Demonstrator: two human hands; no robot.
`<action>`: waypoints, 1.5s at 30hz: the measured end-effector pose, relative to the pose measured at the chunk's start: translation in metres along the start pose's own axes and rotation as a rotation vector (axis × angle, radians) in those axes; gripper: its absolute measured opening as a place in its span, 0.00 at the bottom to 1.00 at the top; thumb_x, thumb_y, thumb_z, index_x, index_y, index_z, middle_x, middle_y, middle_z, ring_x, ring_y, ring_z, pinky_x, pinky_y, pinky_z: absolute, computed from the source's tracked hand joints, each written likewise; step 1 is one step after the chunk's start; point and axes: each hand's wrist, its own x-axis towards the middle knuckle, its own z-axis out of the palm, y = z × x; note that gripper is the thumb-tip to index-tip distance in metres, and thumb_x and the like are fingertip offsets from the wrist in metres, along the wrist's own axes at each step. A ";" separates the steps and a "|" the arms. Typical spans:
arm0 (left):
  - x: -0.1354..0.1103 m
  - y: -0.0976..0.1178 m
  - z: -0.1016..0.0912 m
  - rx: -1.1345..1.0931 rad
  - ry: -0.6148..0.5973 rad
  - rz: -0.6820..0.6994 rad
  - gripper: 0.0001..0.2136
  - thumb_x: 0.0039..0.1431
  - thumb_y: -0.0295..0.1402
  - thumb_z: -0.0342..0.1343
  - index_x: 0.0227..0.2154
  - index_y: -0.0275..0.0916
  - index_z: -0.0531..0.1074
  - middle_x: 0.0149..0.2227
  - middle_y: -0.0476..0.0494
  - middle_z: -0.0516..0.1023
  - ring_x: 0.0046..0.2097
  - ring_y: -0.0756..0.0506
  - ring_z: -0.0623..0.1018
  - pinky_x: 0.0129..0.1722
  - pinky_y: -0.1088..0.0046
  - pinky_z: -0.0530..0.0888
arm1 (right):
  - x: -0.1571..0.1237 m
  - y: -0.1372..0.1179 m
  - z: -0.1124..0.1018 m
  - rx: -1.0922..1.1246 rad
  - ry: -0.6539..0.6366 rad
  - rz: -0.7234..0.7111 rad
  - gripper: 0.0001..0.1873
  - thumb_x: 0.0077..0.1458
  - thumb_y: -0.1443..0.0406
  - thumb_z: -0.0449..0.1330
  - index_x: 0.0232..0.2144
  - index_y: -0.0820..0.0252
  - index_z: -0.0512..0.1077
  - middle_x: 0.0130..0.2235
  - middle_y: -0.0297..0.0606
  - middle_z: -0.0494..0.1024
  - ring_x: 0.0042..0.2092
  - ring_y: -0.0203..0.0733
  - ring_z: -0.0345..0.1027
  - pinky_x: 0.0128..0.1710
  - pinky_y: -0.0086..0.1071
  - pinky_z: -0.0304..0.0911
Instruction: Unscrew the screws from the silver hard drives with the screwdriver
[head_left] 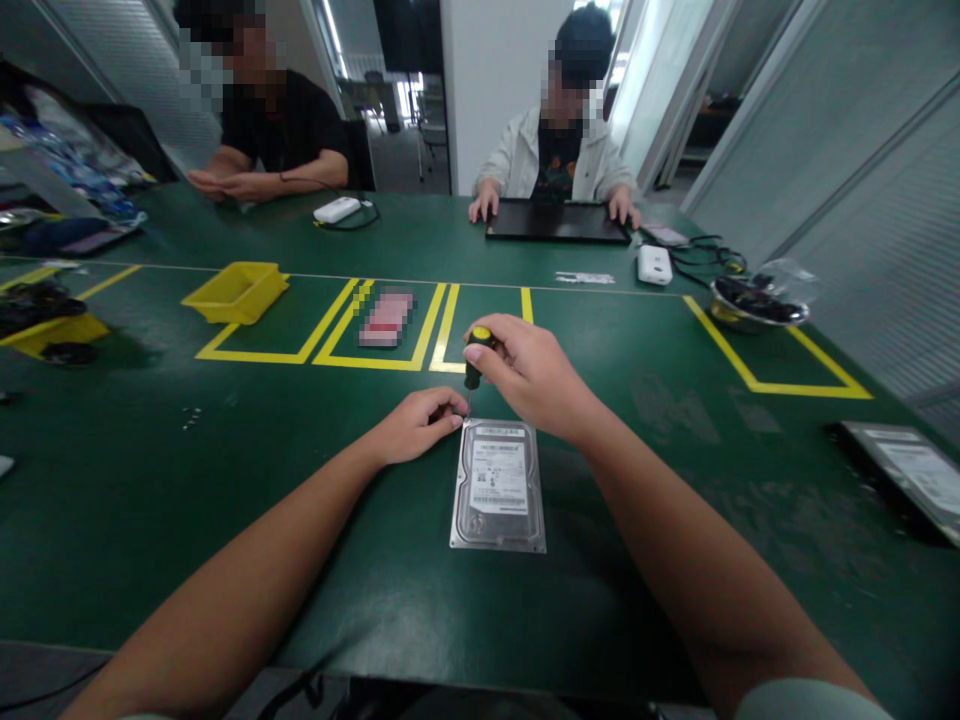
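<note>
A silver hard drive (499,480) with a white label lies flat on the green table in front of me. My right hand (525,370) is wrapped round a screwdriver (473,377) with a black and yellow handle. The screwdriver stands upright, its shaft pointing down at the drive's far left corner. My left hand (420,425) is at that same corner, fingers curled and thumb and fingertips close together beside the shaft. Whatever sits between those fingertips is too small to make out, and the screwdriver's very tip cannot be seen clearly.
Another hard drive (911,470) lies at the right edge. Small screws (192,417) are scattered at left. Beyond are a yellow bin (238,292), a pink card-like item (387,319) and a metal bowl (757,303) of dark parts. Across the table, one person touches a black panel (559,222); another sits left.
</note>
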 end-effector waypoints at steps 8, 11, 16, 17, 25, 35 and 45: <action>0.000 -0.001 0.000 0.013 0.003 0.004 0.07 0.63 0.34 0.52 0.38 0.36 0.71 0.36 0.45 0.76 0.36 0.46 0.74 0.37 0.70 0.69 | 0.001 0.004 0.003 0.007 -0.017 0.006 0.10 0.63 0.62 0.53 0.38 0.63 0.70 0.34 0.36 0.71 0.35 0.38 0.62 0.38 0.31 0.54; 0.000 0.001 0.001 0.025 -0.002 0.005 0.07 0.63 0.34 0.52 0.37 0.36 0.71 0.35 0.46 0.76 0.36 0.46 0.73 0.35 0.70 0.68 | 0.001 0.005 0.004 0.000 -0.019 0.005 0.10 0.63 0.61 0.53 0.38 0.62 0.70 0.35 0.37 0.71 0.36 0.38 0.62 0.38 0.31 0.54; 0.001 0.002 0.002 0.047 0.000 0.020 0.07 0.63 0.33 0.51 0.35 0.36 0.71 0.34 0.46 0.75 0.35 0.47 0.73 0.35 0.71 0.67 | 0.001 0.007 0.005 0.000 -0.018 0.005 0.10 0.63 0.60 0.53 0.38 0.61 0.69 0.34 0.36 0.71 0.36 0.38 0.62 0.38 0.31 0.54; 0.001 0.002 0.002 0.051 0.002 0.021 0.07 0.63 0.33 0.51 0.35 0.36 0.71 0.34 0.47 0.75 0.35 0.47 0.73 0.35 0.71 0.67 | 0.001 0.007 0.005 0.004 -0.017 0.002 0.10 0.63 0.60 0.53 0.38 0.61 0.69 0.35 0.37 0.71 0.36 0.38 0.62 0.38 0.31 0.54; 0.003 0.002 0.003 0.052 0.022 0.012 0.06 0.63 0.33 0.52 0.33 0.36 0.71 0.32 0.48 0.74 0.33 0.48 0.72 0.34 0.72 0.66 | 0.000 0.006 0.006 -0.012 -0.014 -0.017 0.11 0.63 0.61 0.54 0.40 0.63 0.71 0.37 0.39 0.73 0.37 0.39 0.63 0.39 0.32 0.55; 0.003 0.004 0.003 0.056 0.029 0.010 0.06 0.62 0.32 0.52 0.32 0.36 0.71 0.31 0.49 0.74 0.32 0.48 0.71 0.32 0.72 0.64 | -0.001 0.006 0.007 -0.021 0.012 -0.011 0.10 0.62 0.61 0.55 0.38 0.63 0.71 0.34 0.36 0.72 0.35 0.37 0.61 0.37 0.31 0.54; 0.003 0.001 0.005 0.022 0.042 0.034 0.04 0.63 0.30 0.52 0.33 0.37 0.69 0.30 0.52 0.72 0.31 0.50 0.70 0.33 0.74 0.64 | -0.002 0.002 0.006 -0.002 0.012 0.014 0.10 0.61 0.60 0.57 0.35 0.62 0.69 0.30 0.33 0.68 0.32 0.35 0.58 0.34 0.30 0.51</action>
